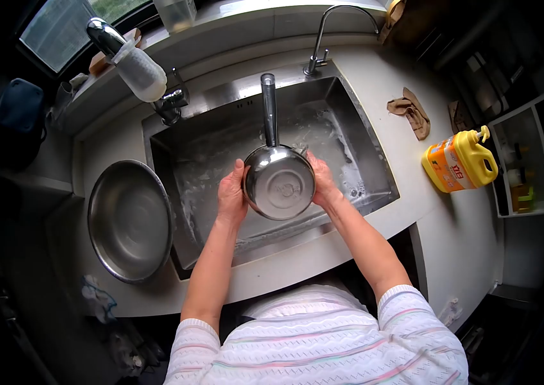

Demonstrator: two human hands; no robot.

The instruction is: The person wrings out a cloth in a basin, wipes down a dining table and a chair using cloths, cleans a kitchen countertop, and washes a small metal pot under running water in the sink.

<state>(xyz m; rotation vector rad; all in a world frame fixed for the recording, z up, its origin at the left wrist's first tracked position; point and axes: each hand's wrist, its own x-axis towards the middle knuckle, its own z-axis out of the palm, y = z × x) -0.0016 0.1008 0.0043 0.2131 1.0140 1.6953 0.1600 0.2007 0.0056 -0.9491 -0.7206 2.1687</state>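
Over the sink [220,253], I hold a small stainless steel saucepan [278,183] upside down, its round base facing me. The handle points away toward the back of the sink. My left hand [232,191] grips the pan's left side, thumb on the outside wall. On the opposite side my right hand [322,174] is closed on the rim, its fingers partly hidden behind the pan. Wet streaks and some suds show on the sink floor below.
Left of the sink stands a large metal basin [132,221]. A chrome faucet [172,102] and a thin curved tap [317,51] rise behind. At right are a yellow detergent jug [459,162] and a brown cloth [412,114]. A white rack [528,157] stands farther right.
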